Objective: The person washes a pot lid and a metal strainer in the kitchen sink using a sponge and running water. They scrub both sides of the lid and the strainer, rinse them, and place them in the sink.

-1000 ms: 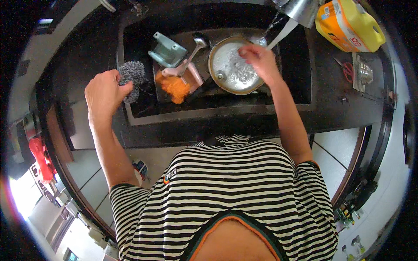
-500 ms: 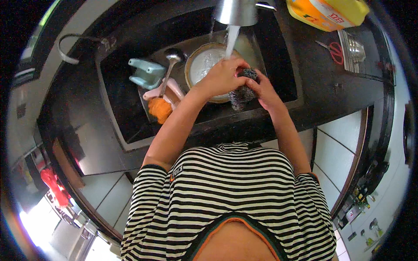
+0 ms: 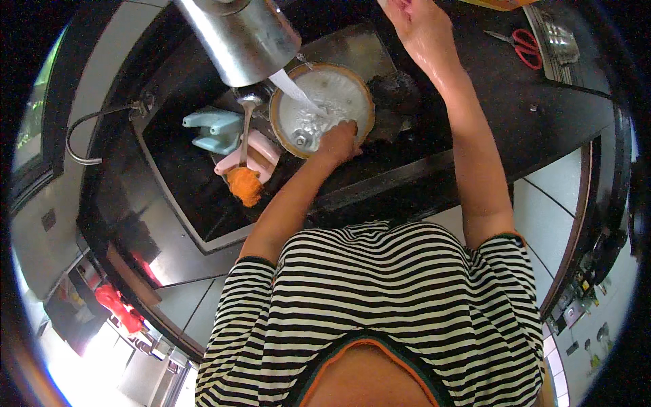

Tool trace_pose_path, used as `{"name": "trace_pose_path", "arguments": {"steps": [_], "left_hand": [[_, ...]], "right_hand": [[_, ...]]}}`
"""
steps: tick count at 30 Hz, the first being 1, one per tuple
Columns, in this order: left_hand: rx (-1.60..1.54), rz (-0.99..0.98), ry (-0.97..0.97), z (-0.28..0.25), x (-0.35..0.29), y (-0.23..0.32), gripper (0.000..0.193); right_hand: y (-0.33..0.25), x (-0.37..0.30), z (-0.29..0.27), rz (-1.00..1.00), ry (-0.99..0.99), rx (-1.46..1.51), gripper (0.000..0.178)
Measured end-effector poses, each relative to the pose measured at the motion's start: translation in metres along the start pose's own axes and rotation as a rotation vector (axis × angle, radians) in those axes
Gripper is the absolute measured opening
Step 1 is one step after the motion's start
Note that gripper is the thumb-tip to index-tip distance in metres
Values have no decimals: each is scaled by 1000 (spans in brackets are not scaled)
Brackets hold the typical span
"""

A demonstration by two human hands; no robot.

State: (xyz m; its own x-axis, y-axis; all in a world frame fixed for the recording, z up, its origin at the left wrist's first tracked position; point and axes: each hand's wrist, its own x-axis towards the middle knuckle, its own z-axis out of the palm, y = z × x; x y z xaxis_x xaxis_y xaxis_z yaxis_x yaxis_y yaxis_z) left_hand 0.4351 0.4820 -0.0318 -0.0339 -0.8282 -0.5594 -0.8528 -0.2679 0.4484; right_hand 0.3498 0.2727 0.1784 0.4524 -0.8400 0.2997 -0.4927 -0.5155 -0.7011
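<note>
Two bare hands work at a black sink point(image 3: 203, 197), well apart from each other. The left hand point(image 3: 339, 141) is at the near right side of a round bowl point(image 3: 275, 115) with a tan rim, its fingers bent over the edge towards the water; whether its grip is clasped on the rim or merely resting there, I cannot tell. The right hand point(image 3: 417, 20) is raised beyond the sink's right side, wet along the wrist and partly cut off by the upper edge of the view, so the state of its grip cannot be told either.

The bowl stands inside the sink, and a silvery tap point(image 3: 237, 44) sends a slanting stream of water point(image 3: 296, 93) into it. Low in the bowl, to the left of the fingers, sits a small round metallic piece point(image 3: 301, 140).

To the bowl's left, a ladle point(image 3: 245, 136) lies across a pink plastic piece point(image 3: 264, 152), its scoop just below the tap and its handle reaching towards an orange scrubbing cloth point(image 3: 244, 186). A pale blue-green plastic piece point(image 3: 215, 129) lies just left of the ladle. Right of the bowl is a dark mass point(image 3: 399, 91) (too dim to make out clearly).

On the table point(image 3: 522, 129) to the right lie red-handled scissors point(image 3: 527, 49), near a clear, shiny package point(image 3: 557, 42). A sliver of a yellow-orange container point(image 3: 500, 3) shows at the top edge.
</note>
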Motion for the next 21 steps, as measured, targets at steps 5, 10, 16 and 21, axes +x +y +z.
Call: {"name": "trace_pose_path", "arguments": {"steps": [5,10,16,21], "left_hand": [[108,-24,-111,2,6,-1,63],[-35,-1,-28,-8,24,21,69],[37,-165,-41,0,41,32,65],[62,-115,18,5,43,37,52]], "right_hand": [[19,31,23,-333,132,51,11],[23,37,23,-123,278,167,14],[54,-27,61,95,-86,16,30],[173,-108,112,-59,-551,-302,42]]}}
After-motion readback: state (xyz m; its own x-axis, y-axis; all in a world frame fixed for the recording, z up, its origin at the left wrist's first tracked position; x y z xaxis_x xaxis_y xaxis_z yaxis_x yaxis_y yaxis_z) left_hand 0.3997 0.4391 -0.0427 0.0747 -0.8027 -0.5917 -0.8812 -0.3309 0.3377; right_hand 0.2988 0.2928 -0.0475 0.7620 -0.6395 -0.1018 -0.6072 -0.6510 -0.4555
